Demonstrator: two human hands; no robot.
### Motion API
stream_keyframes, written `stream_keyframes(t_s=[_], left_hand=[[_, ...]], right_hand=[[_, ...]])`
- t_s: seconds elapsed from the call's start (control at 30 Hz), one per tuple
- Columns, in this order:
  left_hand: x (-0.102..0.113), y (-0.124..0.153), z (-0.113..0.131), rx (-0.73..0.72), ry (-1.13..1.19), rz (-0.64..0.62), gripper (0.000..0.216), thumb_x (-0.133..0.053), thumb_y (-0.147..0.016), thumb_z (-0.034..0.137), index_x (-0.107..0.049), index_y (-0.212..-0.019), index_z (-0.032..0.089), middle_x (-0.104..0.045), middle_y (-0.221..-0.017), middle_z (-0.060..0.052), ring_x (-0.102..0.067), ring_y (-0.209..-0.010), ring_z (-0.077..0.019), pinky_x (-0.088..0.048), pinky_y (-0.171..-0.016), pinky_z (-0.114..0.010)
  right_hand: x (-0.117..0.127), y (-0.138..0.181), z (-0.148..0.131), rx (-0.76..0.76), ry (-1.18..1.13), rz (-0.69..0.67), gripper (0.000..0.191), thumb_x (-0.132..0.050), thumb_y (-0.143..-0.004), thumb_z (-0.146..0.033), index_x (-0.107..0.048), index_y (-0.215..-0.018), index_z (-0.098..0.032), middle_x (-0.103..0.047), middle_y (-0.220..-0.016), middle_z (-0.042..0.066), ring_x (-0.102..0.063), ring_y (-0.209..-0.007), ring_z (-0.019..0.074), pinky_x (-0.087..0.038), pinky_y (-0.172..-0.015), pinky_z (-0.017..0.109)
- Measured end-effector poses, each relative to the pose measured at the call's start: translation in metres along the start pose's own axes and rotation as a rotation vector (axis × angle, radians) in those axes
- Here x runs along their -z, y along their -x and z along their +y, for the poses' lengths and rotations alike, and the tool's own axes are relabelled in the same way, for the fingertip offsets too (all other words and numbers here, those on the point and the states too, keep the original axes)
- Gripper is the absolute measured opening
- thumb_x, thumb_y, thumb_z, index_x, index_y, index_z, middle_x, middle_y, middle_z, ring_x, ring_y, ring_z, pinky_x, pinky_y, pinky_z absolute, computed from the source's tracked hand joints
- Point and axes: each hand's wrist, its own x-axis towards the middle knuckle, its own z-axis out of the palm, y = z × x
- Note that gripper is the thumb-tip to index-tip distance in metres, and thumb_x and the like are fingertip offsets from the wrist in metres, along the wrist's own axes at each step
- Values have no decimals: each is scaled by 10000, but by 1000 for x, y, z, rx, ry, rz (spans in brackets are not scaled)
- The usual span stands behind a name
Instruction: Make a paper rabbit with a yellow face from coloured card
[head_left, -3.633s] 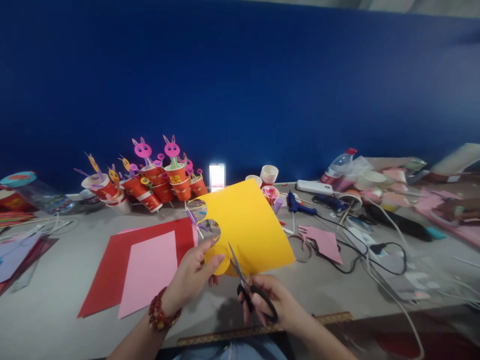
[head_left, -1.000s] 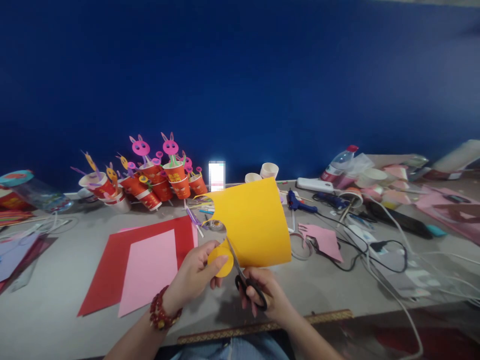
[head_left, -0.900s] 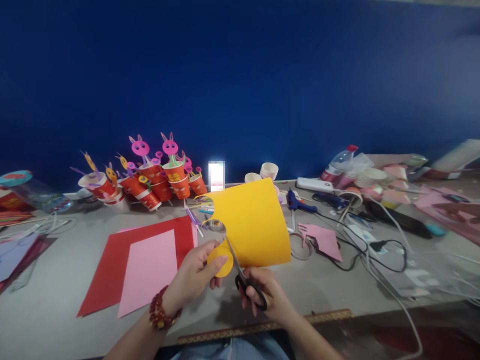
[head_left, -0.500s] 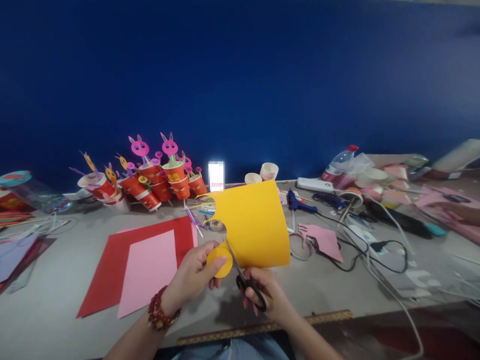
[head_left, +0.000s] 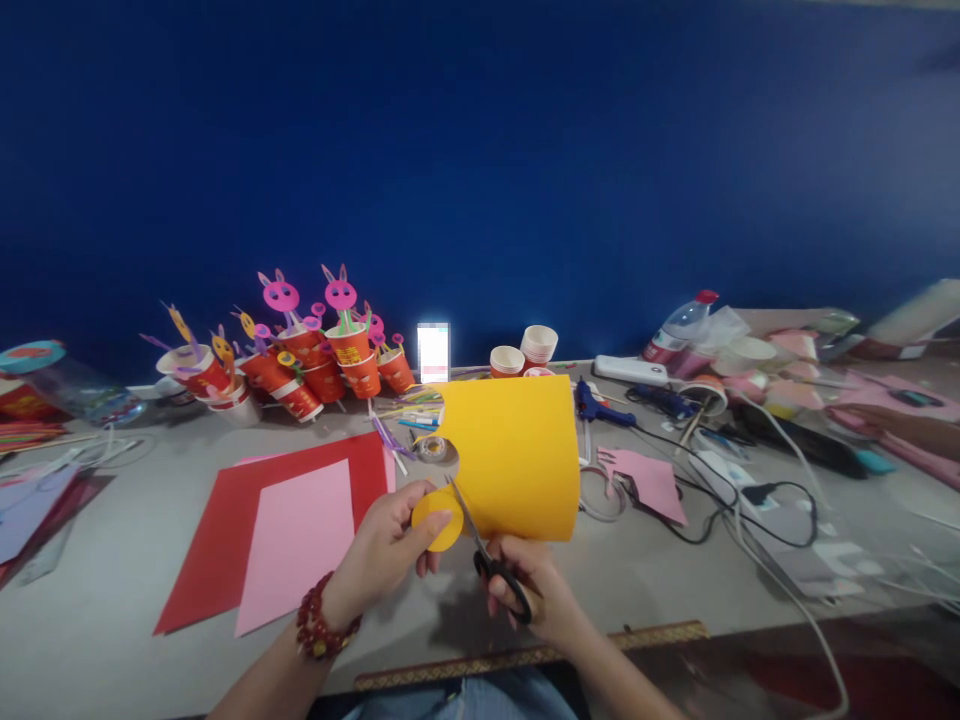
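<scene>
My left hand (head_left: pixel 405 535) pinches a round yellow paper disc (head_left: pixel 438 522) between thumb and fingers. A red beaded bracelet (head_left: pixel 321 615) is on that wrist. Black-handled scissors (head_left: pixel 499 580) are in my right hand (head_left: pixel 529 585), their blades pointing up and left along the disc's right edge. Right behind the blades stands a large curved sheet of yellow paper (head_left: pixel 517 460), with rounded cut-outs along its left side. Whether the disc still joins the sheet at the blade tips, I cannot tell.
Red and pink paper sheets (head_left: pixel 300 540) lie at left. Behind them stand several red paper cups (head_left: pixel 349 345) with pink rabbit figures. A lit phone (head_left: pixel 433 352) leans near the wall. To the right are a blue glue gun (head_left: pixel 600 405), cables and a power strip (head_left: pixel 772 530).
The yellow sheet has dropped slightly, its top edge now lower and its left side further right. Both hands stay almost where they were, and the scissors keep their place.
</scene>
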Motion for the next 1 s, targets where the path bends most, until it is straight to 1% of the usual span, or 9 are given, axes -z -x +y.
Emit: stream_keyframes(t_s=[0.2, 0.33, 0.5, 0.57, 0.63, 0.73, 0.83, 1.0], left_hand=[[0, 0, -1, 3, 8, 7, 317, -548, -897, 495, -551, -897, 178, -574, -537, 42, -509, -447, -106, -410, -446, -192], [0, -1, -3, 7, 6, 16, 336, -543, -895, 510, -542, -849, 177, -578, -541, 34, -509, -442, -100, -399, -434, -187], [-3, -1, -3, -3, 44, 46, 361, -554, -881, 533, -545, -883, 172, -581, -536, 32, -515, -437, -107, -413, -438, -197], [-4, 0, -2, -5, 43, 44, 367, -549, -882, 542, -544, -862, 175, -582, -539, 29, -515, -438, -108, -416, -441, -200], [-5, 0, -2, 1, 31, 35, 370, -544, -885, 545, -547, -842, 178, -581, -541, 28, -510, -436, -106, -409, -439, -199], [-6, 1, -1, 5, 28, 26, 368, -547, -886, 543, -560, -883, 175, -574, -524, 32, -498, -424, -107, -392, -427, -198], [-7, 2, -1, -5, 39, 30, 363, -550, -888, 536, -560, -918, 174, -574, -524, 34, -493, -425, -110, -395, -432, -204], [-8, 3, -2, -12, 56, 11, 346, -540, -899, 530, -536, -860, 186, -561, -527, 40, -495, -430, -106, -395, -435, -200]], right_hand=[[0, 1, -2, 26, 42, 13, 572, -544, -769, -774, -449, -668, -219, -547, -513, -29, -403, -355, 74, -266, -345, 191], [0, 0, -3, 28, 49, 13, 560, -550, -774, -762, -445, -663, -223, -535, -505, -36, -403, -351, 78, -288, -362, 202], [-1, 0, -3, 30, 43, 15, 555, -568, -766, -753, -435, -652, -227, -541, -513, -40, -397, -355, 77, -294, -368, 203], [-1, 1, -2, 24, 26, 17, 554, -576, -763, -753, -441, -660, -226, -551, -515, -35, -403, -361, 82, -294, -371, 204], [-2, 2, -3, 39, 21, 15, 563, -572, -758, -765, -455, -667, -222, -551, -507, -31, -419, -380, 92, -301, -388, 209], [-2, 1, -4, 82, 39, 7, 599, -542, -750, -799, -486, -670, -208, -548, -512, -19, -457, -440, 112, -321, -439, 221], [-1, 0, -7, 105, 75, 8, 623, -523, -752, -812, -503, -662, -196, -541, -534, -10, -461, -489, 122, -313, -474, 230], [0, -3, -8, 135, 122, 16, 628, -505, -758, -817, -490, -667, -196, -494, -560, -24, -429, -509, 118, -293, -489, 234]])
